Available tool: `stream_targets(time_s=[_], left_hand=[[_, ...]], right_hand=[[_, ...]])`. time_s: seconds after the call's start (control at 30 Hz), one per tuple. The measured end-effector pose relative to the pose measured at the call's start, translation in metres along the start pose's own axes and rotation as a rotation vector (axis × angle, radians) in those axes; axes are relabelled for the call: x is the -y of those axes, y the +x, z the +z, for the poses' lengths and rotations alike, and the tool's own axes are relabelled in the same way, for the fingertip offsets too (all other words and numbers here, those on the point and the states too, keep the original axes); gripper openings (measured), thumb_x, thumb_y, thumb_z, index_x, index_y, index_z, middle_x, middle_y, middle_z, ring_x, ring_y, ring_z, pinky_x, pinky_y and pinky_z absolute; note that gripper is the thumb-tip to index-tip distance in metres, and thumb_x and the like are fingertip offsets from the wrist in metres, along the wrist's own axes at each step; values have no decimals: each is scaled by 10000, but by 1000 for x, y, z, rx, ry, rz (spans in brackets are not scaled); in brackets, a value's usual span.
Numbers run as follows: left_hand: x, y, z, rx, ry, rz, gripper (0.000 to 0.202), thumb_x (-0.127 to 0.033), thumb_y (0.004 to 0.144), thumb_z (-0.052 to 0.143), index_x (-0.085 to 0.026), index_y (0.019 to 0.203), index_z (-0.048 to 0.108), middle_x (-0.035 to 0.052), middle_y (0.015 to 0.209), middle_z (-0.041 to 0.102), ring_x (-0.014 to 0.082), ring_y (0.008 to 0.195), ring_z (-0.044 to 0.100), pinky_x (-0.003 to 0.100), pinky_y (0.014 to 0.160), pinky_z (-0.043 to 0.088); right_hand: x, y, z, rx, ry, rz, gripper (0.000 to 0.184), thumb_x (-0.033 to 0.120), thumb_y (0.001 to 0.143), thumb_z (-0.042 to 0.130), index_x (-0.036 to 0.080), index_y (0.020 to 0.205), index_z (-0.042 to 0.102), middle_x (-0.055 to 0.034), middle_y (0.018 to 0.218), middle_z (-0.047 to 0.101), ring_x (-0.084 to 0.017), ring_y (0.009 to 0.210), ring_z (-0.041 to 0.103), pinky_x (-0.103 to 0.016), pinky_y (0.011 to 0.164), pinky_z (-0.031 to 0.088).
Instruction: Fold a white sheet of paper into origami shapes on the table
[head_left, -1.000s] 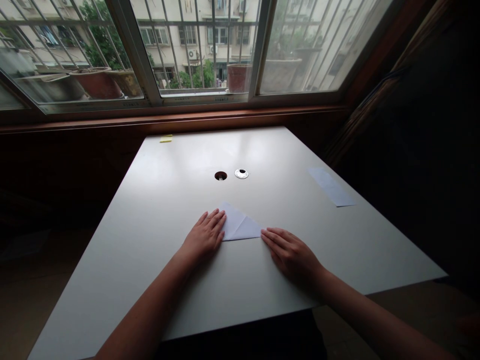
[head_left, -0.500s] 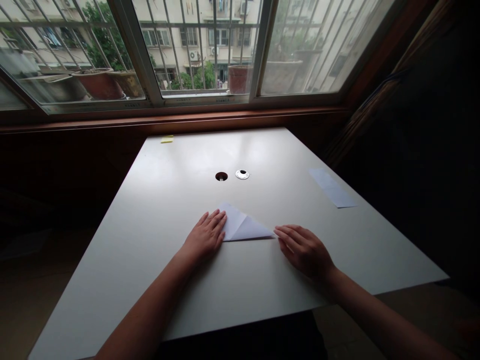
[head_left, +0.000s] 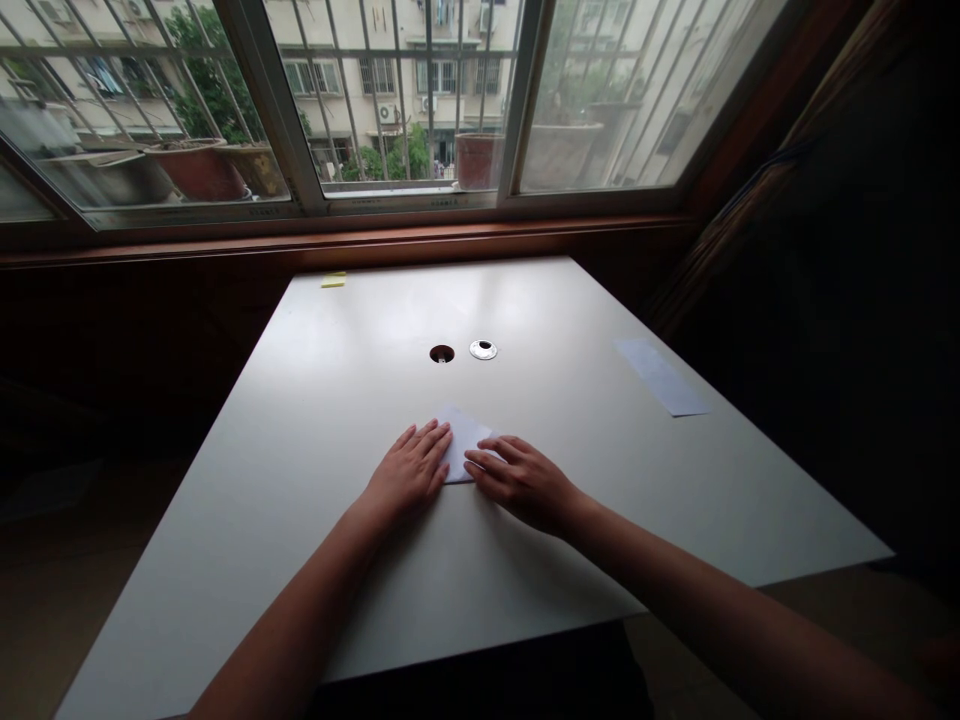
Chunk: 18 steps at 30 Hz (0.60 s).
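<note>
A folded sheet of white paper [head_left: 460, 436] lies on the white table [head_left: 360, 380] in front of me, partly covered by both hands. My left hand [head_left: 411, 462] rests flat on its left side, fingers stretched out and pointing away from me. Over the right part of the paper lies my right hand [head_left: 521, 482], palm down, with its fingers slightly bent and apart, the tips near the paper's middle. The paper's right corner is hidden under that hand.
A strip of white paper [head_left: 663, 376] lies by the table's right edge. Beyond my hands are a round hole [head_left: 442, 354] in the tabletop and a round metal cover [head_left: 484, 350]. A yellow sticky note [head_left: 333, 280] sits at the far left corner, below a barred window.
My right hand has moved left from the paper's right corner onto the paper, and its fingers have spread. My left hand has stayed in place.
</note>
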<state>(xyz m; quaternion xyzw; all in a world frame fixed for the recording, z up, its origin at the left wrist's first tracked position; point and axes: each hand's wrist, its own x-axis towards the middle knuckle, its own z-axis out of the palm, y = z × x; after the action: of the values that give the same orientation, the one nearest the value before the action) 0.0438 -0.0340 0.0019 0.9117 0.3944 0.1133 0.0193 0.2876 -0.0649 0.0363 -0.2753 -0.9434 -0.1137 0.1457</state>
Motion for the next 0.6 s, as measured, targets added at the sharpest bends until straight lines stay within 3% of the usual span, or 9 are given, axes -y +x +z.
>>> stream_targets(time_s=[0.17,0.37,0.5,0.6], left_hand=[[1,0,-2,5,-25,-10,491,-353,1007,344,-192,1467,401,73,1537,394,212,1437,334,412,1195,231],[8,0,-5,25,-137,-39,476,-358,1012,326,-223,1461,411,42,1529,410,192,1442,326,411,1195,248],[20,-1,-10,30,-347,-58,480,-372,1010,316,-223,1454,424,52,1507,442,200,1425,360,432,1190,277],[32,-5,-17,-42,-637,-80,473,-407,1005,324,-244,1423,476,50,1527,413,226,1416,374,441,1188,294]], right_hand=[[-4,1,-1,-10,-28,-37,340,103,945,473,135,1264,585,-137,1227,639,-268,1119,557,-427,889,488],[-6,5,13,-75,-40,-25,313,73,937,481,141,1215,607,-133,1176,660,-253,1100,570,-414,887,490],[-7,9,19,-98,-23,14,281,67,944,457,168,1124,648,-107,1091,694,-229,1028,598,-386,864,493],[-9,11,16,-122,52,89,265,102,949,462,187,1109,656,-102,1075,700,-229,1024,596,-391,872,478]])
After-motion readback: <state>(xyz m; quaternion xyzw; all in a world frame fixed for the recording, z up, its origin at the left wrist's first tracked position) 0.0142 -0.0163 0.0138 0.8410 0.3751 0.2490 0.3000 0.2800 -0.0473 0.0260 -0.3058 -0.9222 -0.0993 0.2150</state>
